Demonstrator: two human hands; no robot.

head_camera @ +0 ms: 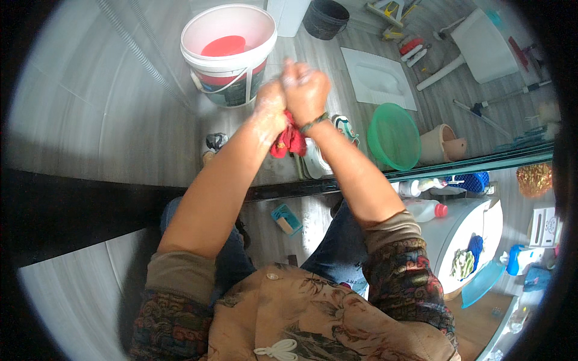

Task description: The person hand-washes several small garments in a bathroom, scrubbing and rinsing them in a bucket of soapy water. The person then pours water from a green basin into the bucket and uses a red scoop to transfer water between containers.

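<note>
My left hand (271, 101), wet and with what looks like suds on the wrist, presses against my right hand (307, 85) above the floor. Both are closed around a red cloth (290, 141), whose loose end hangs below my wrists. A braided band circles my right wrist. Just beyond my left hand stands a large white-rimmed bucket (229, 58) with a red plastic vessel (226, 46) inside it. Shoes (316, 158) lie on the floor beneath my hands. Blur hides the exact finger positions.
A squat toilet pan (379, 79), a green basin (394, 136) and a beige bucket (435, 143) are at the right. A black bucket (326, 19) stands at the far side. A dark sill (289, 189) and a glass panel edge (474, 167) cross in front of me. A hose (135, 49) hangs left.
</note>
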